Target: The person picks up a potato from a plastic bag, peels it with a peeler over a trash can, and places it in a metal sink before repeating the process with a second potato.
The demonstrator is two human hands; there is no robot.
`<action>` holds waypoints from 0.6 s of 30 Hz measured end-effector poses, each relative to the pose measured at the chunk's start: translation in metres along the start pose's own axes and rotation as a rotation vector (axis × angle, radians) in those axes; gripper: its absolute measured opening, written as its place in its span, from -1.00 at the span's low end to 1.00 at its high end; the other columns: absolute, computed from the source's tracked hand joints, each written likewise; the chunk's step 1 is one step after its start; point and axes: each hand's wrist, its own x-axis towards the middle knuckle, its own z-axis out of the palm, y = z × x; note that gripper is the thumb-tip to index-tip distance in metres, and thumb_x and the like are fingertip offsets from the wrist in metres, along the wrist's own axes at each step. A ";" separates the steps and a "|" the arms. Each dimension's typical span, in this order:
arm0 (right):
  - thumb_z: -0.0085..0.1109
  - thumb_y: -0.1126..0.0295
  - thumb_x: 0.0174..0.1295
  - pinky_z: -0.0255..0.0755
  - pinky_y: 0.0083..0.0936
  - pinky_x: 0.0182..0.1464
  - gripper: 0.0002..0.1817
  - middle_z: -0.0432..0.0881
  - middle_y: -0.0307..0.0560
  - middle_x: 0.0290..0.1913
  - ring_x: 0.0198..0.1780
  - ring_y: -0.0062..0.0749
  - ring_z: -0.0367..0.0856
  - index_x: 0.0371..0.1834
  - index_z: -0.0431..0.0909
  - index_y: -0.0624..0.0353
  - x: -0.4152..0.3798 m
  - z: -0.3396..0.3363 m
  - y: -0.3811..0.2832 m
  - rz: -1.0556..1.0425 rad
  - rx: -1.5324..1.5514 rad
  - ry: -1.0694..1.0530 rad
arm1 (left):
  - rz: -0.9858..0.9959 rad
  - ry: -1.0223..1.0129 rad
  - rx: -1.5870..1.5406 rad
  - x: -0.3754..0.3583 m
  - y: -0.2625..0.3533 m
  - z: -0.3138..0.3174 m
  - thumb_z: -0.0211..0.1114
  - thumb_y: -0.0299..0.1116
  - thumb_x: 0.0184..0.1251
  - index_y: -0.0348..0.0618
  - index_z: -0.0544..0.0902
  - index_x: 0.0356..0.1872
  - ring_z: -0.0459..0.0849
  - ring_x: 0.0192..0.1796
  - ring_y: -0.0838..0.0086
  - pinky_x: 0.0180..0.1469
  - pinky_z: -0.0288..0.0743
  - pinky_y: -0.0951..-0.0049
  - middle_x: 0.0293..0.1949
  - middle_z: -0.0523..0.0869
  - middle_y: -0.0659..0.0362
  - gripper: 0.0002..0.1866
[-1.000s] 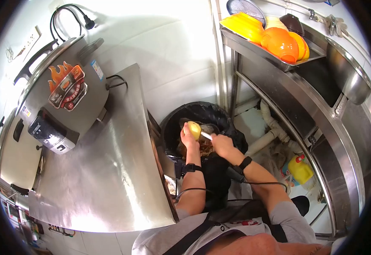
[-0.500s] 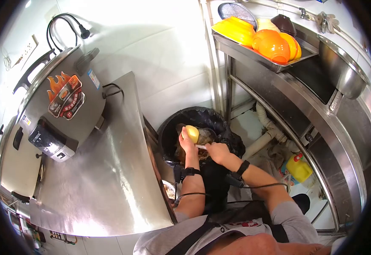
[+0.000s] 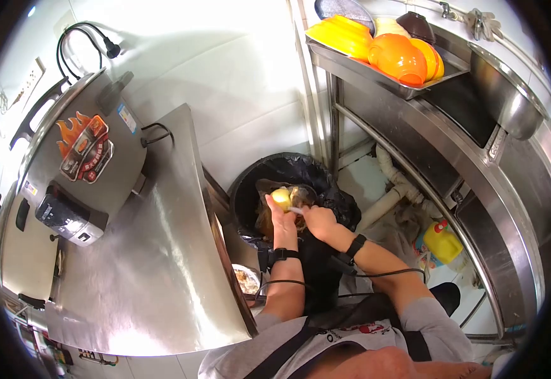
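My left hand is closed around a smooth, pale yellow potato, held over the bin. In my right hand is a pale, slim peeler, its end right at the potato's lower right side. Most of the peeler is hidden by my fingers. Below both hands stands a round bin lined with a black bag, with brownish scraps inside.
A steel table with a large electric pot stands at left. Right, a steel sink unit carries a tray of orange and yellow bowls and a steel basin. Pipes and a yellow bottle are underneath.
The potato has tilted and dropped slightly lower in my left hand. My right hand has shifted a little left and up with the peeler. The whole view has moved slightly.
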 end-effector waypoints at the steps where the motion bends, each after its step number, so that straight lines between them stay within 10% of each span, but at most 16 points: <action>1: -0.07 0.40 0.23 0.56 -0.18 -0.34 -0.77 0.60 0.13 -0.31 -0.34 -0.02 0.67 -0.08 0.41 0.22 -0.002 -0.003 0.003 -0.053 -0.027 -0.058 | 0.049 0.011 0.007 0.003 0.000 0.002 -0.09 0.45 0.19 -0.06 0.54 -0.01 0.54 -0.01 0.13 0.11 0.39 -0.04 -0.07 0.61 0.08 -0.24; 12: -0.07 0.38 0.26 0.56 -0.19 -0.31 -0.82 0.60 0.14 -0.30 -0.31 0.01 0.67 -0.16 0.44 0.21 0.015 -0.029 0.000 0.031 0.055 0.091 | -0.114 0.038 -0.273 0.007 0.004 -0.001 0.11 0.26 0.20 -0.01 0.53 -0.16 0.52 -0.18 0.31 -0.24 0.41 0.31 -0.21 0.60 0.17 -0.48; 18: -0.10 0.40 0.25 0.57 -0.20 -0.32 -0.79 0.62 0.20 -0.30 -0.34 0.00 0.68 -0.16 0.45 0.27 0.014 -0.011 -0.021 -0.004 0.046 -0.017 | 0.068 0.096 -0.168 -0.010 0.002 0.016 -0.25 0.36 0.28 -0.04 0.52 -0.03 0.53 0.02 0.08 0.14 0.40 0.01 -0.05 0.59 0.08 -0.30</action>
